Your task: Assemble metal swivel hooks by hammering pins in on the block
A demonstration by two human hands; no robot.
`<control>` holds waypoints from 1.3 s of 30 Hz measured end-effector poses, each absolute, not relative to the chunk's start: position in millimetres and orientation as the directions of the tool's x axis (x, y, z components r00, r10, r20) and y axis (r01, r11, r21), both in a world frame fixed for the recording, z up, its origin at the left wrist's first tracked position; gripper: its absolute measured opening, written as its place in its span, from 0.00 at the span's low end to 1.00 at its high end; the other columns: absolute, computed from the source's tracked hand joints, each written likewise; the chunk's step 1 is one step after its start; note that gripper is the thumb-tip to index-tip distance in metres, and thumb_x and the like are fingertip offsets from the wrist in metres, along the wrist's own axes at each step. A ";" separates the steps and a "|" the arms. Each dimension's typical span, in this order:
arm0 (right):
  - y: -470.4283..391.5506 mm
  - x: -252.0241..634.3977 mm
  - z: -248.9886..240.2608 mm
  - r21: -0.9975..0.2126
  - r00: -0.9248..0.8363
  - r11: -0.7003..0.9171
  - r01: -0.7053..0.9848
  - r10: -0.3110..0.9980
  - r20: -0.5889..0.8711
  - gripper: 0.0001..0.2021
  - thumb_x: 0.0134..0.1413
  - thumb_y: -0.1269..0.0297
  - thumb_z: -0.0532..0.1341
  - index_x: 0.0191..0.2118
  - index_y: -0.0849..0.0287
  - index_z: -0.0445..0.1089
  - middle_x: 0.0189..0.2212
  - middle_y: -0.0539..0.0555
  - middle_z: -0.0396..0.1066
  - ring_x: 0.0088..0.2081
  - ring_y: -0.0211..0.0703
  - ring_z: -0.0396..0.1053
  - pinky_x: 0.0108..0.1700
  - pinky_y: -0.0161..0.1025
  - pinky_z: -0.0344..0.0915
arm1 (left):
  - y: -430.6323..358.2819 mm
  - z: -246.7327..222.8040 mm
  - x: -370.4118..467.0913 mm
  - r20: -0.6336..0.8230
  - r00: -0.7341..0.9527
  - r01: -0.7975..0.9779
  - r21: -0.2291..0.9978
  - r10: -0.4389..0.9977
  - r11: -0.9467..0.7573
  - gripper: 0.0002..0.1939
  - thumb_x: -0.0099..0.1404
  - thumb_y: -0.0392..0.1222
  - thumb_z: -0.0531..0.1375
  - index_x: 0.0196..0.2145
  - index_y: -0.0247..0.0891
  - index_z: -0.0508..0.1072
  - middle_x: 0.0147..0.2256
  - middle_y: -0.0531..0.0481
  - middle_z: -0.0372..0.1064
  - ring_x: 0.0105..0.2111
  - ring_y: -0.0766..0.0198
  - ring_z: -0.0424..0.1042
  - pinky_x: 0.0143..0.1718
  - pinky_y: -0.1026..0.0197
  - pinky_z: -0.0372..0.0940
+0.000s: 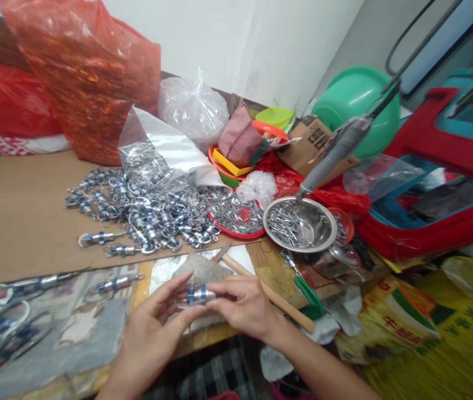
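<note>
Held piece: short silver-and-blue cylindrical metal fitting (198, 294), between both hands, in front of the flat grey block (203, 269). Right hand (247, 303): fingers narrow, pinching the fitting's right end. Left hand (157, 316): fingers curved around the other end; contact blurred, can't tell if they grip.

Risks (judgement): the fitting is small and looks smooth, so a loose pinch could let it slip and roll off the near edge of the wooden surface (267, 265). The pale wooden rod-like handle (282, 304) lies slantwise just beside the right hand — a wrist swing might knock it. The round stainless steel bowl (317, 222) could spill its thin silver metal pins (288, 225) if the grey-handled hanging tool (332, 153) swung into it; its tip is right at the rim, contact unclear. Rings in the big silver-and-blue heap of fittings (149, 208) could snag when one is pulled.

Counts: hands, two; held fitting, one; fittings lying singly at the heap's front, two; lone fitting (115, 283) on the left, one; bowl, one; round red plastic tray (245, 235), one; green strap loop (310, 299), one; handle, one; hanging tool, one. Heap and pins — too many and overlapped to count.
</note>
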State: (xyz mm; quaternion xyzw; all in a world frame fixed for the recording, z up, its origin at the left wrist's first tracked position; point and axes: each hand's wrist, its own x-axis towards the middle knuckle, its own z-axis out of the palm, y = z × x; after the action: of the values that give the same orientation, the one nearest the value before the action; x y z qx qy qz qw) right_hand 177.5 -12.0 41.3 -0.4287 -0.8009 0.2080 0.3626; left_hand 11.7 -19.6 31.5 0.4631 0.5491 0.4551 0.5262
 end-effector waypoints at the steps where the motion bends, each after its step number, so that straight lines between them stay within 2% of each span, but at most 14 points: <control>1: -7.9 178.9 44.4 -0.665 -0.395 0.519 0.537 0.851 0.345 0.07 0.45 0.65 0.62 0.32 0.60 0.74 0.22 0.50 0.73 0.22 0.35 0.67 0.24 0.29 0.63 | -19.9 29.0 12.4 -0.179 -0.009 -0.022 0.984 0.984 0.179 0.25 0.44 0.43 0.65 0.42 0.38 0.69 0.37 0.48 0.73 0.38 0.58 0.71 0.38 0.61 0.67; 2: -0.6 181.7 48.0 -0.660 -0.424 0.502 0.558 0.857 0.293 0.07 0.45 0.64 0.62 0.32 0.59 0.74 0.22 0.50 0.73 0.23 0.35 0.68 0.25 0.29 0.63 | -20.1 26.9 13.0 -0.196 -0.001 -0.064 0.979 0.981 0.195 0.27 0.43 0.43 0.65 0.44 0.38 0.67 0.37 0.48 0.73 0.38 0.59 0.71 0.39 0.61 0.67; 4: 24.2 191.5 54.6 -0.545 -0.401 0.446 0.710 0.892 0.207 0.08 0.50 0.62 0.59 0.34 0.56 0.74 0.28 0.49 0.74 0.29 0.35 0.70 0.32 0.29 0.64 | -20.2 24.7 14.6 -0.226 0.001 -0.134 0.965 0.974 0.224 0.31 0.43 0.43 0.66 0.46 0.38 0.64 0.33 0.48 0.72 0.37 0.59 0.71 0.38 0.60 0.67; 6: 59.8 205.4 57.1 -0.286 -0.179 0.230 0.930 0.964 0.195 0.12 0.58 0.64 0.51 0.40 0.53 0.70 0.37 0.50 0.72 0.38 0.35 0.69 0.40 0.30 0.63 | -20.0 25.7 16.8 -0.250 0.011 -0.182 0.951 0.968 0.248 0.35 0.42 0.43 0.66 0.48 0.38 0.60 0.31 0.50 0.72 0.36 0.58 0.72 0.38 0.59 0.67; 7: 79.2 212.5 56.0 -0.231 -0.113 0.157 0.960 0.975 0.192 0.13 0.59 0.67 0.49 0.44 0.55 0.68 0.40 0.53 0.71 0.41 0.38 0.68 0.42 0.34 0.62 | -19.9 27.2 18.0 -0.259 0.020 -0.194 0.946 0.966 0.258 0.36 0.42 0.43 0.66 0.49 0.39 0.59 0.30 0.50 0.72 0.35 0.58 0.72 0.38 0.58 0.67; 10: 130.9 227.4 44.5 -0.140 -0.040 0.059 0.988 0.990 0.138 0.12 0.55 0.71 0.53 0.45 0.60 0.66 0.37 0.59 0.70 0.41 0.46 0.67 0.42 0.43 0.63 | -19.8 32.8 20.9 -0.281 0.028 -0.200 0.939 0.959 0.281 0.38 0.41 0.43 0.66 0.50 0.39 0.57 0.28 0.50 0.72 0.33 0.57 0.73 0.36 0.57 0.67; 15: 168.7 227.3 21.3 -0.078 -0.034 0.038 0.996 0.998 0.053 0.13 0.55 0.63 0.54 0.46 0.62 0.62 0.43 0.55 0.64 0.41 0.43 0.65 0.41 0.45 0.64 | -18.8 36.6 19.2 -0.325 0.082 -0.199 0.921 0.942 0.335 0.41 0.41 0.41 0.67 0.52 0.39 0.54 0.25 0.53 0.71 0.29 0.61 0.72 0.34 0.60 0.66; 20: 168.7 237.0 21.0 -0.151 -0.056 0.063 0.987 0.997 0.049 0.12 0.55 0.64 0.55 0.45 0.61 0.63 0.44 0.55 0.63 0.42 0.43 0.65 0.42 0.45 0.63 | -16.0 31.1 15.8 -0.335 0.079 -0.221 0.912 0.939 0.345 0.44 0.40 0.39 0.67 0.53 0.38 0.53 0.23 0.55 0.70 0.28 0.61 0.72 0.31 0.61 0.66; 23: 159.0 245.0 29.7 -0.252 -0.052 0.078 0.965 0.993 0.108 0.09 0.54 0.71 0.54 0.41 0.63 0.67 0.42 0.57 0.66 0.44 0.44 0.64 0.45 0.42 0.60 | -13.3 27.0 13.2 -0.342 0.048 -0.231 0.910 0.939 0.343 0.45 0.39 0.39 0.67 0.54 0.39 0.52 0.24 0.54 0.71 0.29 0.61 0.73 0.32 0.61 0.66; 26: 133.7 239.9 39.5 -0.386 -0.076 0.128 0.913 0.986 0.148 0.11 0.55 0.72 0.50 0.39 0.64 0.68 0.36 0.56 0.69 0.40 0.42 0.66 0.41 0.37 0.61 | -10.3 24.7 9.8 -0.349 0.052 -0.217 0.911 0.936 0.351 0.45 0.38 0.39 0.68 0.54 0.40 0.52 0.24 0.55 0.70 0.28 0.62 0.72 0.31 0.62 0.65; 29: 90.2 219.7 47.1 -0.524 -0.195 0.224 0.821 0.974 0.112 0.11 0.55 0.66 0.51 0.35 0.62 0.70 0.27 0.50 0.71 0.29 0.36 0.68 0.31 0.31 0.62 | -8.2 25.1 8.1 -0.360 0.078 -0.218 0.904 0.930 0.368 0.46 0.38 0.38 0.68 0.54 0.41 0.52 0.24 0.56 0.69 0.28 0.62 0.72 0.30 0.63 0.65; 31: 59.9 203.0 51.0 -0.680 -0.328 0.286 0.675 0.942 0.070 0.09 0.53 0.66 0.54 0.31 0.62 0.71 0.24 0.49 0.71 0.25 0.34 0.66 0.27 0.29 0.60 | -7.6 26.3 7.9 -0.365 0.082 -0.212 0.903 0.927 0.375 0.45 0.38 0.38 0.68 0.53 0.41 0.53 0.24 0.55 0.70 0.28 0.62 0.72 0.29 0.63 0.65; 33: 38.0 187.8 54.2 -0.757 -0.464 0.327 0.566 0.885 0.035 0.07 0.51 0.67 0.56 0.30 0.62 0.72 0.23 0.49 0.70 0.26 0.33 0.66 0.28 0.28 0.59 | -7.7 27.1 8.0 -0.363 0.083 -0.211 0.904 0.928 0.372 0.45 0.39 0.38 0.68 0.53 0.41 0.53 0.24 0.55 0.70 0.27 0.62 0.72 0.28 0.64 0.65; 39: 31.8 163.1 55.2 -0.654 -0.606 0.510 0.559 0.789 0.097 0.06 0.49 0.65 0.60 0.31 0.57 0.74 0.25 0.48 0.69 0.31 0.35 0.65 0.33 0.29 0.58 | -8.9 25.8 8.1 -0.330 0.112 -0.233 0.908 0.937 0.347 0.45 0.40 0.38 0.67 0.54 0.40 0.51 0.24 0.55 0.71 0.28 0.60 0.73 0.30 0.61 0.66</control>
State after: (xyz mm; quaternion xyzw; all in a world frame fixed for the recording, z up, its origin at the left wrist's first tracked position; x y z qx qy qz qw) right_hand 163.1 31.8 55.2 -0.3982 -0.8465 0.2940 0.1959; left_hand 8.1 -8.9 25.8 0.3561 0.4943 0.4467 0.6552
